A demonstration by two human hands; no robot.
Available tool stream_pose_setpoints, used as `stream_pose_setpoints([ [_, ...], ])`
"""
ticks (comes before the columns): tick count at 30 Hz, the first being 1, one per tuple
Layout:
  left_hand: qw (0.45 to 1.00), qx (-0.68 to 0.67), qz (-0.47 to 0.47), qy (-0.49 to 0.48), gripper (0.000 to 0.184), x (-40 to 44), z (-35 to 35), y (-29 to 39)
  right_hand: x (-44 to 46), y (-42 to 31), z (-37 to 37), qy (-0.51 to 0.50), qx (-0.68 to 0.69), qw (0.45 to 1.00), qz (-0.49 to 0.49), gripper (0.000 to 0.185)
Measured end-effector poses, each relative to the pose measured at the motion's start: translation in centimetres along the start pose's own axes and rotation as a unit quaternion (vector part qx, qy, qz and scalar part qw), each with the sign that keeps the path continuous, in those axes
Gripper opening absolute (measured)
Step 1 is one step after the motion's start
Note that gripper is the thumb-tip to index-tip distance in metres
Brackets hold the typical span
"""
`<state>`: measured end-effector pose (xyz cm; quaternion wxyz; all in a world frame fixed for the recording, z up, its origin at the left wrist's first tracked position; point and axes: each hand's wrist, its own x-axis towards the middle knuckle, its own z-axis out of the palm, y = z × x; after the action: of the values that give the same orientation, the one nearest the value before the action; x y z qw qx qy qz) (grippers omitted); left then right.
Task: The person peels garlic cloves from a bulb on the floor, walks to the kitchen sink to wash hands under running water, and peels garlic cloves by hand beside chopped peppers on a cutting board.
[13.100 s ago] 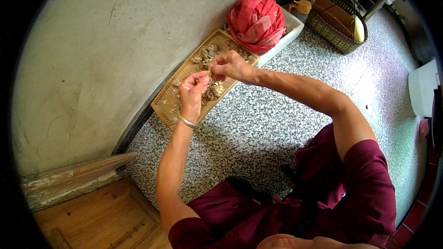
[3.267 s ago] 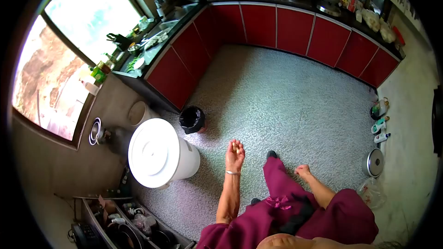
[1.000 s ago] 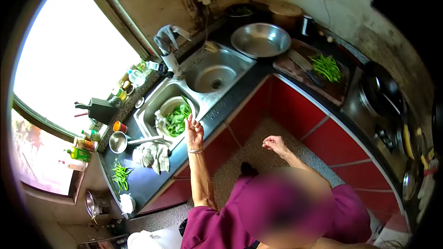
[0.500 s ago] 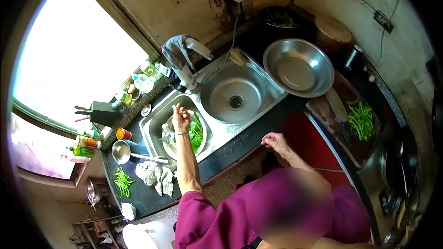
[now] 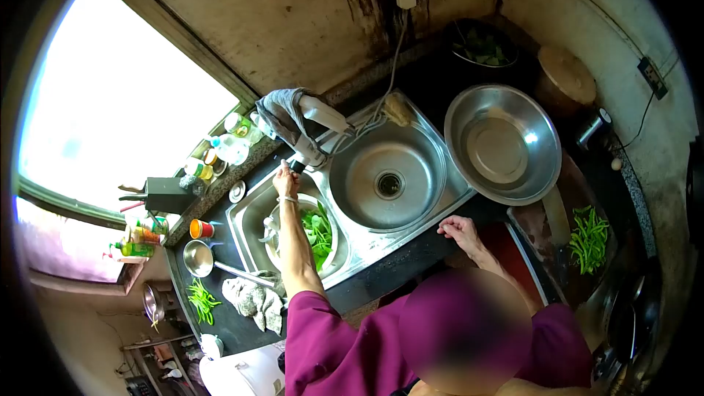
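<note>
My left hand (image 5: 286, 182) is at the base of the tap (image 5: 312, 152), its fingers closed on the black tap handle (image 5: 297, 166). Below the left wrist, green leafy vegetables (image 5: 317, 231) lie in a round basin (image 5: 336, 242) inside the left sink bowl (image 5: 248, 231). Something pale and translucent, perhaps a plastic bag, lies in the basin left of my forearm. A grey cloth (image 5: 280, 111) is draped over the tap. Over the counter's front edge, right of the sink, hangs my right hand (image 5: 462, 232). Its fingers are loosely bent, and I see nothing in them.
Right of the round sink bowl (image 5: 389, 213) stands a large metal basin (image 5: 502, 147). A cleaver (image 5: 556, 216) and green peppers (image 5: 589, 240) lie on a cutting board (image 5: 532, 229). At left are a saucepan (image 5: 199, 258), a rag (image 5: 253, 302) and more green peppers (image 5: 202, 301).
My left hand has moved from above the left sink bowl to the tap handle and closed on it. My right hand remains by the counter edge. The view has shifted slightly.
</note>
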<state>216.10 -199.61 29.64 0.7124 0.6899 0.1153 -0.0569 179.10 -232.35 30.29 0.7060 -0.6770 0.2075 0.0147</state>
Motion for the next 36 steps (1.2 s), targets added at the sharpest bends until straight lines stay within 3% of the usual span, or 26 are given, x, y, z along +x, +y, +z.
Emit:
stream_pose_setpoints([
  [5, 0.990, 0.085, -0.045, -0.103, 0.035, 1.3, -1.0, 2.0, 1.3, -0.6, 2.4, 0.007, 0.026, 1.000, -0.004, 0.013],
  [8, 0.979, 0.172, 0.010, -0.114, 0.038, 2.1, -1.4, 1.8, 2.4, -1.0, 4.2, 0.016, -0.010, 1.000, -0.012, 0.013],
  [11, 0.980, 0.156, 0.101, -0.075, 0.041, 1.8, -1.1, 0.9, 3.3, -1.3, 5.4, 0.027, -0.043, 0.998, -0.029, 0.012],
  [12, 0.958, 0.231, 0.170, -0.028, 0.044, 3.3, -1.8, -0.9, 3.4, -1.3, 5.7, 0.029, -0.061, 0.997, -0.042, 0.013],
  [13, 0.950, 0.234, 0.204, -0.022, 0.044, -0.2, -0.3, 2.4, 3.6, -1.5, 5.9, 0.033, -0.060, 0.997, -0.039, 0.013],
  [15, 0.949, 0.195, 0.249, -0.011, 0.044, 0.8, -0.4, 0.9, 3.7, -1.9, 6.3, 0.035, -0.121, 0.991, -0.036, 0.014],
  [29, 0.869, 0.295, 0.388, 0.079, 0.037, 0.8, 0.1, 0.3, 3.4, -2.1, 8.0, 0.101, -0.263, 0.959, -0.003, 0.019],
  [31, 0.846, 0.345, 0.398, 0.085, 0.037, 1.1, -0.2, 0.2, 3.5, -1.4, 7.9, 0.107, -0.266, 0.958, 0.000, 0.020],
  [33, 0.758, 0.449, 0.458, 0.124, 0.037, 0.9, -0.2, 0.4, 3.7, -1.3, 7.7, 0.100, -0.280, 0.955, -0.011, 0.021],
  [36, 0.726, 0.466, 0.493, 0.111, 0.036, 0.1, 0.0, 1.2, 3.5, -2.3, 7.2, 0.079, -0.272, 0.959, -0.001, 0.021],
])
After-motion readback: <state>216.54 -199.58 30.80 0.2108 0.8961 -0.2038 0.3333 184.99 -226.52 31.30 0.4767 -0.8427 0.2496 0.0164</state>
